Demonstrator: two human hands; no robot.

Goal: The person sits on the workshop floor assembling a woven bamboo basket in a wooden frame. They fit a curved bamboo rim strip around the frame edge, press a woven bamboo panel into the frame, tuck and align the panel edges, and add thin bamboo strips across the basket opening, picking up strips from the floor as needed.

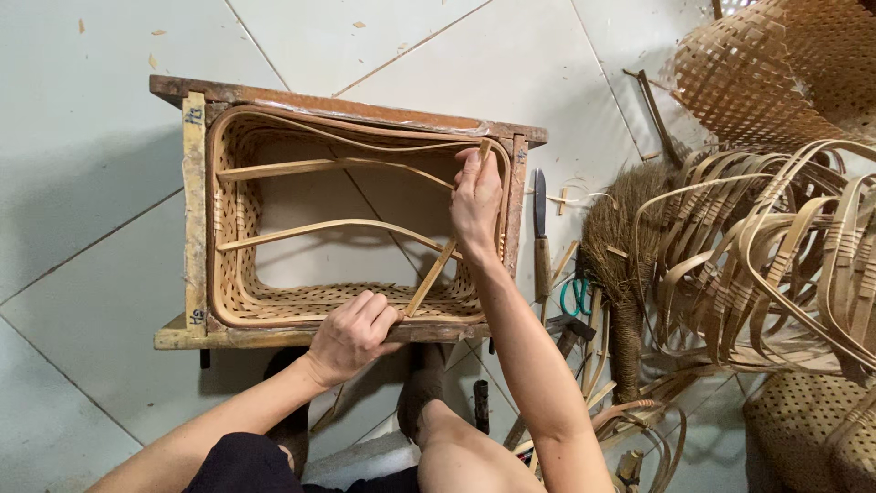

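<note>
As hands (351, 336) work, knife (540, 236) nearby.

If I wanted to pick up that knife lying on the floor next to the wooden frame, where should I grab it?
Probably by the wooden handle, the end nearer the person. The knife lies flat on the floor, its dark blade pointing away. Come from above on the near side, fingers across the handle. The wooden frame sits close on one side and a broom on the other, so sideways reach looks cramped.
</note>
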